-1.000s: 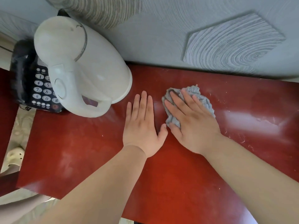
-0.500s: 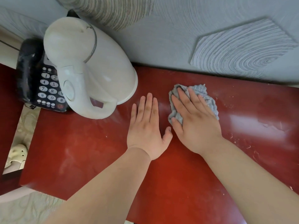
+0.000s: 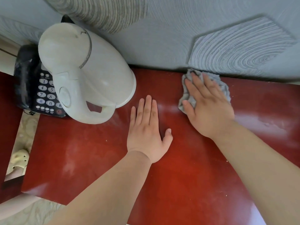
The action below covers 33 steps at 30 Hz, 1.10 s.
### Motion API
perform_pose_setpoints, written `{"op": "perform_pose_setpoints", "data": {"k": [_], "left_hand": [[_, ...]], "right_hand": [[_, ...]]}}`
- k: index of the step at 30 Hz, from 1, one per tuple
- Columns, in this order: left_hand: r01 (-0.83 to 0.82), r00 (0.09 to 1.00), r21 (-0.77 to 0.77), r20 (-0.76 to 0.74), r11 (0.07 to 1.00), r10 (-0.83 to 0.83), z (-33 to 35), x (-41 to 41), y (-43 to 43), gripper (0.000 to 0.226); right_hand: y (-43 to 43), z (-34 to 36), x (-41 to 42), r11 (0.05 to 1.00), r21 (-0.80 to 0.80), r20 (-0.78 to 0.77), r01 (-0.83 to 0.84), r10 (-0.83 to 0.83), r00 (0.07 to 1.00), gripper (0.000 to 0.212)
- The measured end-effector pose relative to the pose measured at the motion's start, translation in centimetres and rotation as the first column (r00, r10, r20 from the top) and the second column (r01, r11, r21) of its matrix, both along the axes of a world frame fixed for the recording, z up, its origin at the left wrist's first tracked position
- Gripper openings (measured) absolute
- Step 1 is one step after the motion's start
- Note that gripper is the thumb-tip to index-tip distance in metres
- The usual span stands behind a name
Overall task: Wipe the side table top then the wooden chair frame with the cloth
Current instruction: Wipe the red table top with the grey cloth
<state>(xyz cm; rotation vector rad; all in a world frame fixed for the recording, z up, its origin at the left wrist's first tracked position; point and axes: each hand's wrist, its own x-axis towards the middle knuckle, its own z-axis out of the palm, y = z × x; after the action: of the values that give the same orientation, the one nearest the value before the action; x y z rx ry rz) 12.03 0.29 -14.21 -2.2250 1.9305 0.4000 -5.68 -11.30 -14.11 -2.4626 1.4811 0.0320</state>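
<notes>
The red glossy side table top [image 3: 186,176] fills the lower view, with dusty smears and crumbs. My right hand [image 3: 207,108] presses flat on a crumpled grey cloth [image 3: 188,98] at the table's far edge, right against the wall. My left hand [image 3: 147,132] lies flat and empty on the table, fingers together, between the kettle and the cloth. No wooden chair frame is in view.
A white electric kettle [image 3: 84,73] stands at the far left of the table, close to my left hand. Behind it sits a black telephone [image 3: 40,93] with a keypad. A grey patterned wall [image 3: 178,38] bounds the far edge. Floor and a sandalled foot [image 3: 19,158] show at left.
My right hand has pushed the cloth away from me and to the right, up to the wall. My left hand has stayed flat in place.
</notes>
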Motion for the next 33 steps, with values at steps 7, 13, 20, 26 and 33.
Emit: {"op": "perform_pose_setpoints", "data": {"k": [7, 13, 20, 26, 33], "left_hand": [[0.005, 1.000, 0.002, 0.009, 1.000, -0.005, 0.0, 0.1, -0.1, 0.095], [0.002, 1.000, 0.007, 0.007, 1.000, -0.002, 0.1, 0.0, -0.1, 0.094], [0.002, 1.000, 0.002, 0.003, 1.000, -0.002, 0.0, 0.1, -0.1, 0.093], [0.005, 1.000, -0.010, 0.013, 1.000, -0.005, 0.1, 0.1, 0.0, 0.094], [0.001, 1.000, -0.002, 0.010, 1.000, -0.001, 0.1, 0.1, -0.1, 0.093]], "right_hand": [[-0.9, 0.3, 5.7, 0.996, -0.002, -0.010, -0.088, 0.088, 0.996, 0.069], [-0.8, -0.2, 3.5, 0.997, 0.004, 0.000, -0.076, 0.076, 0.997, 0.069], [0.9, 0.7, -1.7, 0.978, 0.064, -0.070, 0.198, -0.193, 0.979, 0.073], [0.3, 0.2, 4.6, 0.998, 0.059, -0.028, -0.011, 0.013, 1.000, 0.071], [0.8, 0.1, -2.1, 0.988, 0.065, -0.034, 0.137, -0.135, 0.990, 0.076]]}}
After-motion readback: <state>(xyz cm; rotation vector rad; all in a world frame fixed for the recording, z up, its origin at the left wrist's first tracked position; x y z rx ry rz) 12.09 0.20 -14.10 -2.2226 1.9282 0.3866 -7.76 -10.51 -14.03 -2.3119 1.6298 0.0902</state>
